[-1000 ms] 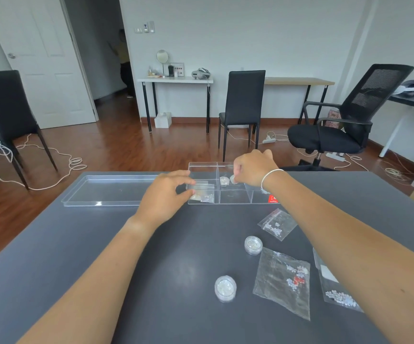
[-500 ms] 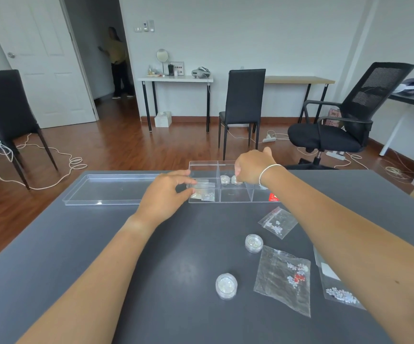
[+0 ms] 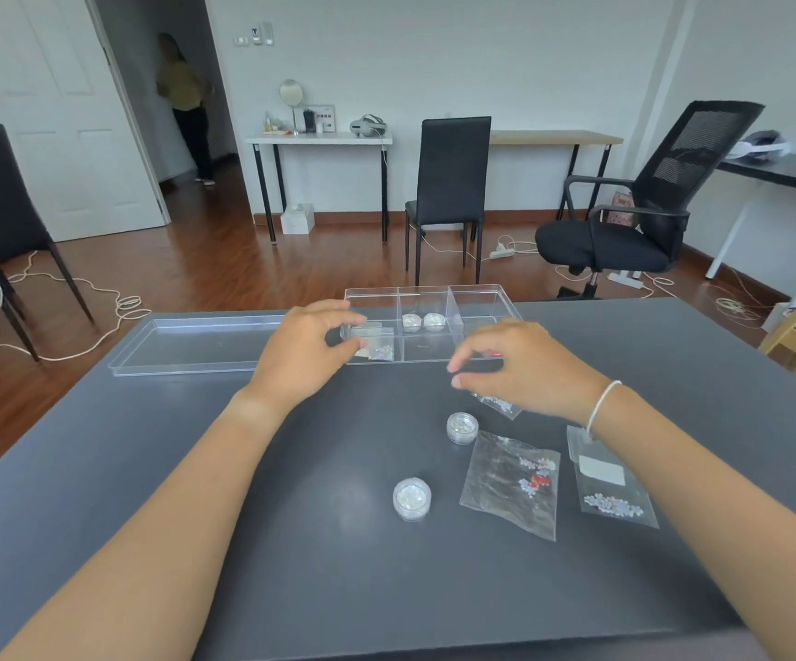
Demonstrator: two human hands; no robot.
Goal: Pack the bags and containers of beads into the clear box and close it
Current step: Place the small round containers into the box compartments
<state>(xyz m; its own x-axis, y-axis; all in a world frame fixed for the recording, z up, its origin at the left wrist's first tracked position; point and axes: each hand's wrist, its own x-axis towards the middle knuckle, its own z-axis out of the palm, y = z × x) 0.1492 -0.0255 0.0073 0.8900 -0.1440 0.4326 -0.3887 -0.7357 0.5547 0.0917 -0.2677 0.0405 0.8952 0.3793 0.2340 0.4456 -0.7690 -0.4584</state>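
Observation:
The clear box (image 3: 477, 298) stands open at the table's far middle. Its middle back compartment holds two round bead containers (image 3: 422, 322), and its left front compartment holds a small bag (image 3: 381, 349). My left hand (image 3: 305, 360) grips the box's left end, thumb and fingers around the wall. My right hand (image 3: 525, 369) hovers just in front of the box with nothing in it, fingers spread above a small bead bag (image 3: 501, 405). On the table lie two more round containers (image 3: 462, 427) (image 3: 412, 498) and two larger bead bags (image 3: 510, 479) (image 3: 613, 489).
The clear lid (image 3: 196, 345) lies flat to the left of the box on the dark grey table (image 3: 291, 541). Beyond the table stand black chairs (image 3: 451, 183) and an office chair (image 3: 634, 221). A person stands in the far doorway.
My right hand has come back out of the box's middle compartment, leaving a second round container there, and now hovers over the small bag. My left hand stayed at the box.

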